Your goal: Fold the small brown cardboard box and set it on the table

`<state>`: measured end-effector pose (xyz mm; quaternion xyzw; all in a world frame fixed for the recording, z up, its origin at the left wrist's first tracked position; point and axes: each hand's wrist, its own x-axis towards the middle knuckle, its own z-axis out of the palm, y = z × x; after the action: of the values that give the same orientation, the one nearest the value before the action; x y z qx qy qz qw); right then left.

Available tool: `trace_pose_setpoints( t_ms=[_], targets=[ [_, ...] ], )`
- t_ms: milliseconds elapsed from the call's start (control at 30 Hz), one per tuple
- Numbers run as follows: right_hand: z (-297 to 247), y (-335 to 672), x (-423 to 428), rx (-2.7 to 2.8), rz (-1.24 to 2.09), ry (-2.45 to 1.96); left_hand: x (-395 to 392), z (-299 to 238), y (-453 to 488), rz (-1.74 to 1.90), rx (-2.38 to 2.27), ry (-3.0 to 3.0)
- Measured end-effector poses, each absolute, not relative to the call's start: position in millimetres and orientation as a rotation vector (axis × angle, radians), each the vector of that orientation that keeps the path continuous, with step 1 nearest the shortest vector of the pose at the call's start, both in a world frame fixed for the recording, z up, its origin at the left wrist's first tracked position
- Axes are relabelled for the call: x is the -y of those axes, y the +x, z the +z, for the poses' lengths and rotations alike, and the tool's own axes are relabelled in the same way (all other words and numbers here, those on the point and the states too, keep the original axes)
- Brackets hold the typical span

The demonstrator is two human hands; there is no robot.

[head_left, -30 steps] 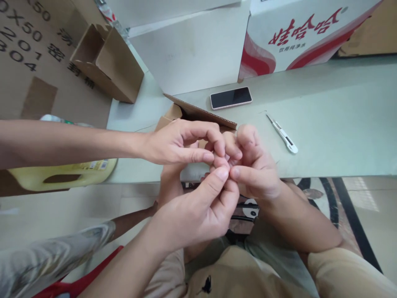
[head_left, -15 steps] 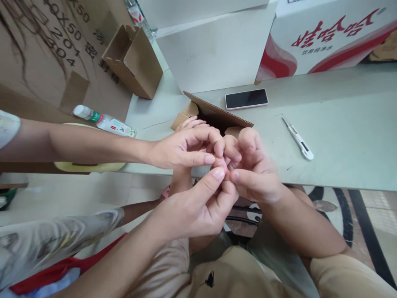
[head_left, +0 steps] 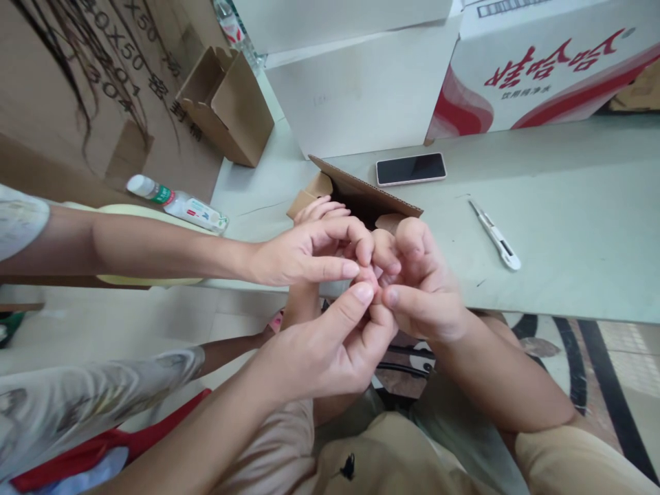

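My left hand (head_left: 326, 209) is mostly hidden behind a co-worker's hand, with its visible fingers stretched out beside an open cardboard box (head_left: 355, 196). My right hand (head_left: 425, 285) has its fingers curled, thumb and index finger close around a reddened fingertip (head_left: 367, 277). Whose finger this is I cannot tell for sure. From the left reach the co-worker's two hands: the upper hand (head_left: 309, 254) touches near that fingertip, and the lower hand (head_left: 335, 344) pinches at it with its thumb. Anything small between the fingers is hidden.
On the pale green table (head_left: 567, 227) lie a white utility knife (head_left: 495, 235) and a phone (head_left: 411, 169). White cartons (head_left: 361, 89) stand behind. At the left are a small cardboard box (head_left: 232, 106), a plastic bottle (head_left: 178, 204) and a large carton (head_left: 170, 137).
The camera view has shifted slightly. All the hands keep nearly the same pose, gathered at the same fingertip.
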<state>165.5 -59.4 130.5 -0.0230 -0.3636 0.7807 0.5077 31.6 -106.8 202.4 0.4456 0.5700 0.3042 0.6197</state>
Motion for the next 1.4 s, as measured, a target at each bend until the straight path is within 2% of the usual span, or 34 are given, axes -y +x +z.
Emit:
trace_pose_setpoints(
  t_ms=[267,600,800,933,1200,1400],
  targets=[
    [131,164,60,0.863,1.882,-0.076,108,208,35,0.655,-1.23,0.615],
    [137,161,61,0.87,1.845,-0.116,109,201,27,0.582,-1.247,1.264],
    [136,161,63,0.862,1.853,-0.147,111,200,27,0.602,-1.262,1.292],
    [135,161,63,0.862,1.844,-0.137,111,198,27,0.663,-1.106,0.946],
    [132,161,64,0.902,1.836,-0.144,112,199,24,0.753,-0.606,-0.304],
    [131,161,65,0.881,1.873,-0.116,112,201,24,0.712,-0.492,-0.739]
  ],
)
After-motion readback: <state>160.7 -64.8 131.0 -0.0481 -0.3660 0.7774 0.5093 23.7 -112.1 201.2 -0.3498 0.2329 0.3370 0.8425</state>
